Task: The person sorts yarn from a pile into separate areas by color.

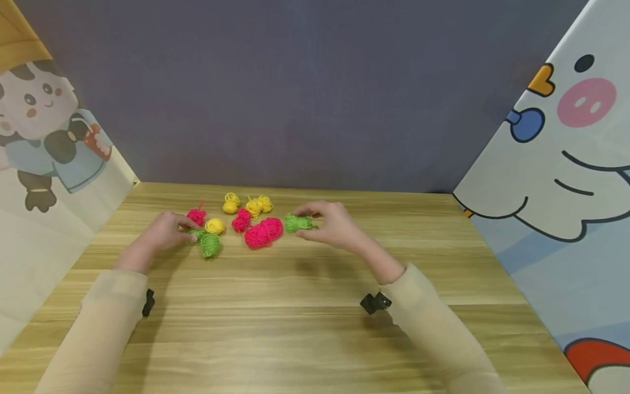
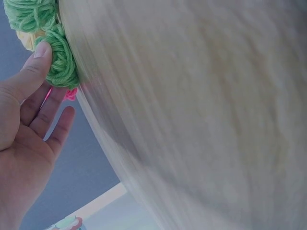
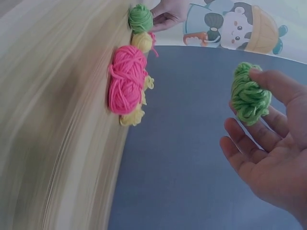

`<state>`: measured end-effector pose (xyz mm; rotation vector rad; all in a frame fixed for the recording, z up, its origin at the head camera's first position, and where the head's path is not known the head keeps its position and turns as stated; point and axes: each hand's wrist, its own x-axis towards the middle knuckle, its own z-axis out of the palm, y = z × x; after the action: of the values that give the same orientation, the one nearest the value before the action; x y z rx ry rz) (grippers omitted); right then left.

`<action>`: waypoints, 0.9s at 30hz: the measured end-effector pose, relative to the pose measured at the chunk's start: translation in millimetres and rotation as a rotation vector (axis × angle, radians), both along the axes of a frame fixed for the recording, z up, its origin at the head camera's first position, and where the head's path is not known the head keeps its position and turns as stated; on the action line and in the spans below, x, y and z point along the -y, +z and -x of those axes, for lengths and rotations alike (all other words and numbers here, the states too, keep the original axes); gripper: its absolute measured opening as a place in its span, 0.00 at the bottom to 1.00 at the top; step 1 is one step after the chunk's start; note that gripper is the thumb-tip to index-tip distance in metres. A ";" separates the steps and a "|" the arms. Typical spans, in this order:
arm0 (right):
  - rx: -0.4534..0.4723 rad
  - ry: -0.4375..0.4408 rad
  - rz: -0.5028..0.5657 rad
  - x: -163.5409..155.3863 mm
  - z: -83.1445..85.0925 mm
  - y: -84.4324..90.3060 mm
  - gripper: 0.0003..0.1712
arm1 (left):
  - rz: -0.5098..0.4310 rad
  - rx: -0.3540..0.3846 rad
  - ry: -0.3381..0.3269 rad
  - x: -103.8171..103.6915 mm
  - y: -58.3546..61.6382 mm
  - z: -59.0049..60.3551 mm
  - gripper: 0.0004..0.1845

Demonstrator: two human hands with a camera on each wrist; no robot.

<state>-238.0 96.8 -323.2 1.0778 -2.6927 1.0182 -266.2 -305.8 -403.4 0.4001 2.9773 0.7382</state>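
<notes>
In the head view, your left hand (image 1: 164, 232) reached the left side of a group of yarn on the wood-grain tabletop (image 1: 275, 328), its fingers pinching a small bundle of green yarn (image 1: 198, 234). Touching that bundle was a round ball of green yarn (image 1: 210, 246), with a smooth ball of yellow yarn (image 1: 215, 226) just behind and a tuft of hot-pink yarn (image 1: 197, 216) near your fingertips. Your right hand (image 1: 331, 223) pinched a short, ridged skein of green yarn (image 1: 297, 222), just right of a large oval skein of hot-pink yarn (image 1: 264, 233). A small knot of pink yarn (image 1: 241, 220) lay beside the oval skein; two clumps of yellow yarn (image 1: 258, 206) sat behind.

In the left wrist view, your thumb pressed the bundle's near side, other fingers lay behind it, and the little finger stood apart.

In the right wrist view, you held the ridged skein clear of the tabletop, thumb against one side, the lower fingers slightly spread.
</notes>
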 end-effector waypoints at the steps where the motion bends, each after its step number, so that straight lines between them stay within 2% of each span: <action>1: -0.002 -0.005 0.005 -3.0 -0.9 0.0 0.22 | 0.000 0.001 0.001 -0.1 0.1 0.2 0.13; 7: -0.014 -0.031 0.061 -23.0 -4.3 -1.5 0.22 | -0.012 0.002 -0.001 0.3 0.0 0.8 0.13; 14: 0.020 -0.070 0.125 -48.8 -6.9 -2.6 0.22 | -0.019 0.004 -0.002 0.7 -1.1 0.6 0.13; 27: 0.056 -0.137 0.165 -88.0 -3.2 -9.5 0.23 | -0.010 -0.016 -0.012 0.1 -1.3 -0.2 0.12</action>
<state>-234.9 184.8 -332.6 0.8364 -2.6261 1.2364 -266.0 -305.9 -404.6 0.4263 2.9842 0.7534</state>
